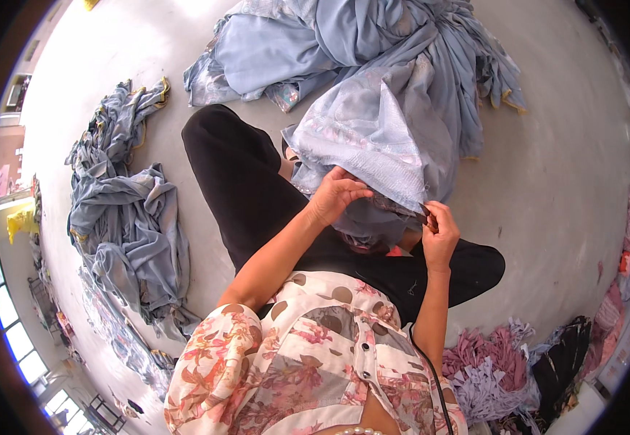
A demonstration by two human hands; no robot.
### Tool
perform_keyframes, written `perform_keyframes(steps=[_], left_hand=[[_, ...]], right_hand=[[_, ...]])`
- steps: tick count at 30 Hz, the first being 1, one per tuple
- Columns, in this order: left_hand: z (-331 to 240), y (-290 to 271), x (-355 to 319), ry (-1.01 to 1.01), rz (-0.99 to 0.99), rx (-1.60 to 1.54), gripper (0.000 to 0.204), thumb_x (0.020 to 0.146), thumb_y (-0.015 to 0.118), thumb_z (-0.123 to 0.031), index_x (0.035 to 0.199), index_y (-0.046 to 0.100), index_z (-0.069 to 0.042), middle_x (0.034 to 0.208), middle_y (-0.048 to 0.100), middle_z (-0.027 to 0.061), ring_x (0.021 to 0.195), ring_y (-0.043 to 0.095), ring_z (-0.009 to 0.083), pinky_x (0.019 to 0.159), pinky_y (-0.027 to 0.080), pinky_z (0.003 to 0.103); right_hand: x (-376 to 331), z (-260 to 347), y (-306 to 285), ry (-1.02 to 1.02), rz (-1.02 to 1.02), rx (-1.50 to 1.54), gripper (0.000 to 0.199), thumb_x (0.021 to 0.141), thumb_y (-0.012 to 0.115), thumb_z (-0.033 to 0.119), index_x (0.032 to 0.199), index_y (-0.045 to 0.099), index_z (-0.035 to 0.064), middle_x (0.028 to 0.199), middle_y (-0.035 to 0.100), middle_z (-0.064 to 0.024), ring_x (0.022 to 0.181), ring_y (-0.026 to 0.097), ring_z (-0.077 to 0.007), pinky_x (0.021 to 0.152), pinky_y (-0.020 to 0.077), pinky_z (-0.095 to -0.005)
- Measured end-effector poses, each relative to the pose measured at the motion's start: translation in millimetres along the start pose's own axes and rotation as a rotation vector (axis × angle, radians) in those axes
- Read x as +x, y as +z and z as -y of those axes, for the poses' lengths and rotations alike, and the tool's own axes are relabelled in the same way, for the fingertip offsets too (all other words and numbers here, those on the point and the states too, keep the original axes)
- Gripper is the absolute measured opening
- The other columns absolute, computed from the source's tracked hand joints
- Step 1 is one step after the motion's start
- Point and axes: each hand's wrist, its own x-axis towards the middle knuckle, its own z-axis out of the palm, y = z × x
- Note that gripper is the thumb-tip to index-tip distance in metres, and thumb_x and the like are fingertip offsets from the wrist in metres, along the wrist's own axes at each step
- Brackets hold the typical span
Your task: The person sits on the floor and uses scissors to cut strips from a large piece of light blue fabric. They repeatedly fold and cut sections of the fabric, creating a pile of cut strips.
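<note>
Over my lap lies a thin light blue-grey cloth (362, 134) with a pale patterned border, running into the big heap in front of me. My left hand (338, 194) is closed on the border's near edge, thumb and fingers pinching it. At the border's right-hand corner, my right hand (439, 230) has its fingers pressed together round a small dark object, too little of which shows to name it. Loose threads stick out by that corner. Between the hands, darker patterned fabric (387, 205) shows under the edge.
The large blue-grey fabric heap (344, 36) spreads ahead on the grey floor (554, 188). A long twisted pile of similar cloth (130, 225) lies on the left. Mauve and lilac scraps (485, 370) and black cloth (561, 366) are at the lower right. My legs (249, 181) are folded beneath the work.
</note>
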Motion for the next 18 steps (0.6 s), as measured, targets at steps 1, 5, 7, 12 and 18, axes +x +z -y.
perform_keyframes(steps=[1, 5, 7, 12, 18], left_hand=[[-1, 1, 0, 0.019, -0.005, -0.001, 0.046, 0.070, 0.052, 0.008, 0.115, 0.045, 0.001, 0.106, 0.056, 0.0133, 0.092, 0.058, 0.0243, 0.077, 0.052, 0.035], [-1, 13, 3, 0.010, -0.037, 0.063, 0.044, 0.075, 0.056, 0.010, 0.116, 0.045, -0.001, 0.108, 0.055, 0.0126, 0.095, 0.057, 0.0222, 0.078, 0.052, 0.034], [2, 10, 7, 0.006, -0.028, 0.107, 0.042, 0.077, 0.058, 0.008, 0.115, 0.043, -0.001, 0.109, 0.054, 0.0126, 0.097, 0.057, 0.0228, 0.080, 0.052, 0.035], [9, 6, 12, 0.002, -0.053, 0.142, 0.040, 0.076, 0.061, 0.007, 0.111, 0.045, -0.001, 0.103, 0.057, 0.0117, 0.092, 0.059, 0.0226, 0.078, 0.053, 0.035], [7, 14, 10, 0.018, -0.082, 0.131, 0.035, 0.075, 0.063, 0.007, 0.106, 0.047, 0.000, 0.097, 0.059, 0.0119, 0.089, 0.061, 0.0227, 0.079, 0.053, 0.034]], right_hand=[[-1, -2, -3, 0.012, -0.002, -0.007, 0.024, 0.066, 0.056, -0.012, 0.086, 0.057, 0.0021, 0.088, 0.061, -0.0097, 0.076, 0.060, -0.0269, 0.067, 0.0479, -0.0311], [-5, -8, -6, -0.004, -0.013, -0.033, 0.026, 0.065, 0.056, -0.013, 0.086, 0.058, 0.0026, 0.089, 0.061, -0.0092, 0.076, 0.060, -0.0257, 0.066, 0.0481, -0.0306], [-5, -16, -7, -0.067, -0.027, -0.063, 0.026, 0.066, 0.058, -0.010, 0.088, 0.058, 0.0036, 0.088, 0.061, -0.0086, 0.076, 0.061, -0.0253, 0.065, 0.0479, -0.0302], [0, 0, -8, 0.050, -0.004, -0.094, 0.022, 0.075, 0.063, 0.005, 0.096, 0.055, 0.0046, 0.086, 0.061, -0.0093, 0.073, 0.061, -0.0250, 0.062, 0.0470, -0.0299], [14, 16, 21, 0.040, 0.052, 0.047, 0.021, 0.080, 0.064, 0.017, 0.093, 0.054, 0.0045, 0.073, 0.060, -0.0109, 0.064, 0.061, -0.0266, 0.056, 0.0464, -0.0352]])
